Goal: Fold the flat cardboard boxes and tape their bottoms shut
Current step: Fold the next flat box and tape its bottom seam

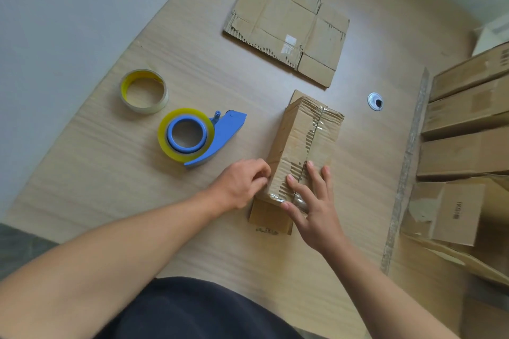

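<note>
A folded cardboard box stands bottom-up in the middle of the table, with clear tape running along its centre seam. My right hand lies flat on the near end of the taped bottom, fingers straight and spread. My left hand is against the box's near left side, its fingers curled at the edge where the tape comes down. A flat, unfolded cardboard box lies at the far side of the table. A blue tape dispenser with a yellowish roll sits left of the box.
A loose roll of tape lies further left, near the wall. Several assembled boxes are stacked off the table's right edge. A round cable grommet sits in the tabletop right of the box.
</note>
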Available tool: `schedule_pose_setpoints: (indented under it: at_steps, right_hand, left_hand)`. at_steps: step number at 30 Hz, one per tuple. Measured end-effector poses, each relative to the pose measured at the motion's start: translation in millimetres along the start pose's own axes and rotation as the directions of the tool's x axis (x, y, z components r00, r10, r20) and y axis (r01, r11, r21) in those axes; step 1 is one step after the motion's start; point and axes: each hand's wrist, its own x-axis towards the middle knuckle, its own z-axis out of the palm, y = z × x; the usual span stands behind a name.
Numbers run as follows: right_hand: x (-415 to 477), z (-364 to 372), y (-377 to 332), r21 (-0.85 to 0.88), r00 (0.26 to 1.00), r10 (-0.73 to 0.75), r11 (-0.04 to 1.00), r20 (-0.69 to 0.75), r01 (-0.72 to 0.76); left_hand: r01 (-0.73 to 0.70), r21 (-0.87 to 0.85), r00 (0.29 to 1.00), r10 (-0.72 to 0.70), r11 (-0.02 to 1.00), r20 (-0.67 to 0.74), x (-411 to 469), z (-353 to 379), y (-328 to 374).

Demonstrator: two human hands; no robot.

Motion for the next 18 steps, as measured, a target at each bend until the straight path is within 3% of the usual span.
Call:
schedule_pose_setpoints:
  at_steps: [2,5,13,18]
  right_hand:
    - [-0.7,0.4,-1.1,0.007,1.000,0.012,1.000,-0.002,-0.012]
    - [-1.0,0.2,-2.4,0.019,1.000,0.023,1.000,-0.006,-0.023]
    - [0.2,0.6,-4.6,0.046,1.000,0.006,0.999,-0.024,-0.005]
    - [-1.8,2.0,-4.1,0.042,1.000,0.002,0.999,-0.028,-0.001]
  left_hand:
    - [0.128,-0.112,0.986,-0.139,0.985,-0.095,-4.6,5.8,0.6]
    - [0.191,-0.158,0.956,-0.220,0.969,-0.194,-3.0,8.5,3.7]
    - [0.223,-0.434,0.951,-0.293,0.873,-0.100,-15.3,19.5,11.6]
    - [0.203,-0.387,0.960,-0.261,0.899,-0.102,-21.8,22.2,13.1]
